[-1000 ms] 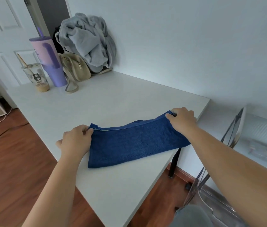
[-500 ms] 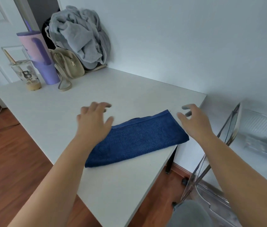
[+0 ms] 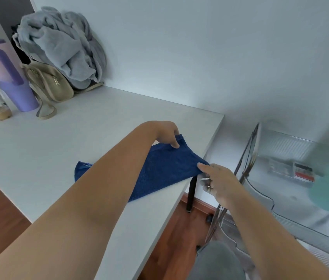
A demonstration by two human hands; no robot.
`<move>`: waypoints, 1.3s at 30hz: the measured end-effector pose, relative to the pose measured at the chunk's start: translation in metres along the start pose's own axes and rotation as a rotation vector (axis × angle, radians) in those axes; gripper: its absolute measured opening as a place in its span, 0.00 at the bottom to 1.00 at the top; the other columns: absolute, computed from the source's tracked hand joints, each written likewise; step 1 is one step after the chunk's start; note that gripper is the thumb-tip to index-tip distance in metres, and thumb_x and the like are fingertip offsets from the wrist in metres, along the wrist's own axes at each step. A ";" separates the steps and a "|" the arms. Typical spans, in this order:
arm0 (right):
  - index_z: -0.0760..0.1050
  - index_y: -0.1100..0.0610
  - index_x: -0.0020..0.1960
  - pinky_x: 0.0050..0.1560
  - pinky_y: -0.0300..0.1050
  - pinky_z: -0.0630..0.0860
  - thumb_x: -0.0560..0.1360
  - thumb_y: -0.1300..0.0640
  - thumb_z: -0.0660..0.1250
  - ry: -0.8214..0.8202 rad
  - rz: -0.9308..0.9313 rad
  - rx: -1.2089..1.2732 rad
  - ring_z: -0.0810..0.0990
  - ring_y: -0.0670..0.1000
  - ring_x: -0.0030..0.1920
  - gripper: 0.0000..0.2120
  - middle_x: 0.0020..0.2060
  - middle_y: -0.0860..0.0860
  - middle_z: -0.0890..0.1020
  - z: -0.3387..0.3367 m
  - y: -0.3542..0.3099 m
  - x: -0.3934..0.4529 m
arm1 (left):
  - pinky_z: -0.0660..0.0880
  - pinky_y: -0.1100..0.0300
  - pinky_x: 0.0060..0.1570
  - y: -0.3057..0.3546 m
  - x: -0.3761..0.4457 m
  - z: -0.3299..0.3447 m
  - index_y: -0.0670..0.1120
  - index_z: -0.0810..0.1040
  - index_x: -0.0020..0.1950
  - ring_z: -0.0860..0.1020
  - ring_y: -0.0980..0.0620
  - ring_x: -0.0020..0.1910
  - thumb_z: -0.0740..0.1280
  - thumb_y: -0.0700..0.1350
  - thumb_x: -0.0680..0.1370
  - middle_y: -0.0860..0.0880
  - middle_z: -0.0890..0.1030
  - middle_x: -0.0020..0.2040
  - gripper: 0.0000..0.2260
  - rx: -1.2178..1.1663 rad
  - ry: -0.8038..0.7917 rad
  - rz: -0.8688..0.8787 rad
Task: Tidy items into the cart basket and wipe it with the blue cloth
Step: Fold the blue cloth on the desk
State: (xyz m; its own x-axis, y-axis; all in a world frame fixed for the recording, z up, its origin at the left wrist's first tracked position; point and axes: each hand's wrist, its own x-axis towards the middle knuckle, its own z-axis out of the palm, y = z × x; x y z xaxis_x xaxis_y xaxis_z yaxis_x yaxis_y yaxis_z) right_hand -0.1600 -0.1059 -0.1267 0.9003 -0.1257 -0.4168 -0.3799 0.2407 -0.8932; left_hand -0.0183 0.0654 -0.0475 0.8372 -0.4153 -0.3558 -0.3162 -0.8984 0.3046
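Where both hands hovered apart above it half a second ago, the left hand (image 3: 166,132) and right hand (image 3: 218,181) now pinch the blue cloth (image 3: 165,170) at the desk (image 3: 99,126) corner, fingers closed on its edge, likely gathering it for wiping.

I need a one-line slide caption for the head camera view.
Left hand and right hand pinch two corners of a folded dark blue terry cloth near the white table's right edge.

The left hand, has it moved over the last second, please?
Yes. The left hand has crossed from the cloth's left end to its far right corner, toward the table's right edge, and pinches it there, near the right hand.
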 end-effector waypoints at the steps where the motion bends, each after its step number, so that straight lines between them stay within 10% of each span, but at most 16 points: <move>1: 0.75 0.60 0.41 0.32 0.40 0.71 0.74 0.60 0.71 0.010 -0.032 0.053 0.72 0.49 0.29 0.06 0.30 0.53 0.78 -0.001 -0.002 0.000 | 0.74 0.52 0.53 0.001 0.003 -0.002 0.46 0.79 0.55 0.77 0.48 0.53 0.71 0.50 0.75 0.53 0.79 0.51 0.12 -0.028 -0.023 0.022; 13: 0.80 0.58 0.43 0.35 0.39 0.74 0.70 0.61 0.75 0.172 -0.329 -0.007 0.76 0.48 0.33 0.05 0.36 0.53 0.80 -0.019 -0.098 0.028 | 0.73 0.62 0.52 0.003 0.023 -0.047 0.49 0.83 0.51 0.79 0.53 0.54 0.74 0.38 0.72 0.47 0.84 0.53 0.10 -0.620 0.290 0.200; 24: 0.83 0.43 0.41 0.39 0.37 0.75 0.69 0.51 0.74 0.032 -0.718 -0.613 0.80 0.41 0.40 0.03 0.38 0.38 0.83 0.037 -0.067 -0.020 | 0.73 0.72 0.41 -0.066 -0.064 -0.054 0.52 0.86 0.43 0.81 0.61 0.39 0.78 0.39 0.69 0.55 0.86 0.39 0.08 -0.313 0.247 0.183; 31: 0.83 0.49 0.47 0.54 0.38 0.71 0.70 0.58 0.74 -0.129 -0.937 -0.888 0.75 0.42 0.50 0.07 0.44 0.38 0.82 0.074 0.002 -0.052 | 0.80 0.60 0.50 -0.107 -0.136 -0.003 0.54 0.86 0.40 0.83 0.59 0.41 0.75 0.35 0.70 0.56 0.86 0.41 0.12 -0.283 0.309 0.076; 39: 0.84 0.50 0.46 0.43 0.46 0.70 0.68 0.57 0.76 -0.006 -1.195 -1.036 0.78 0.52 0.44 0.08 0.39 0.43 0.82 0.082 0.032 -0.071 | 0.80 0.59 0.50 -0.117 -0.150 0.034 0.48 0.85 0.38 0.82 0.59 0.44 0.70 0.28 0.70 0.54 0.85 0.46 0.14 -0.355 0.428 0.111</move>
State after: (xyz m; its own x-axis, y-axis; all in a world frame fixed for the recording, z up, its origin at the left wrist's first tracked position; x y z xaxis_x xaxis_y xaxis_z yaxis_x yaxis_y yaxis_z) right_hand -0.2188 -0.0100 -0.1117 0.7738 0.2506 0.5817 0.5480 -0.7254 -0.4165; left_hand -0.1220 0.2283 -0.0596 0.9373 -0.3428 0.0631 -0.3049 -0.7189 0.6247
